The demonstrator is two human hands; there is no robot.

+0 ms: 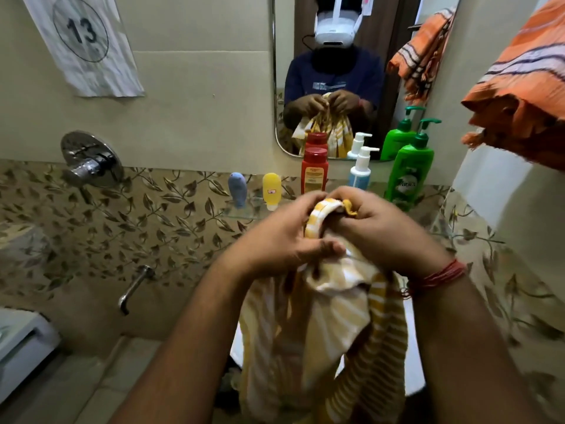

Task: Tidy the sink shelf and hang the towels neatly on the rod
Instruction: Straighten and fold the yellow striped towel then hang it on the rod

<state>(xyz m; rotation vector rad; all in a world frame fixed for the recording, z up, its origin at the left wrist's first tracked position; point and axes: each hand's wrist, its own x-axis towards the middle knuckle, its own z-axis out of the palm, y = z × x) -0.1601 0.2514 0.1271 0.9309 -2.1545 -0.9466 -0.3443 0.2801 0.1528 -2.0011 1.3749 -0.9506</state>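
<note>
Bunching the yellow striped towel [330, 304] at its top edge, left hand [281, 237] and right hand [382, 231] each pinch it, grip beside grip; its length hangs straight down, and the rod, probably under the orange towel [519, 96], lies up-right, nearer the right hand.

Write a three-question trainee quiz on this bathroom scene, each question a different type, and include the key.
1. True or false: both hands grip the yellow striped towel.
2. Which bottle on the glass shelf stands furthest right? A) red bottle B) green pump bottle C) yellow tube
3. Fill in: the towel hanging at upper right is ____.

Key: 1 true: left hand and right hand both hold it. 2 B. 3 orange.
</note>
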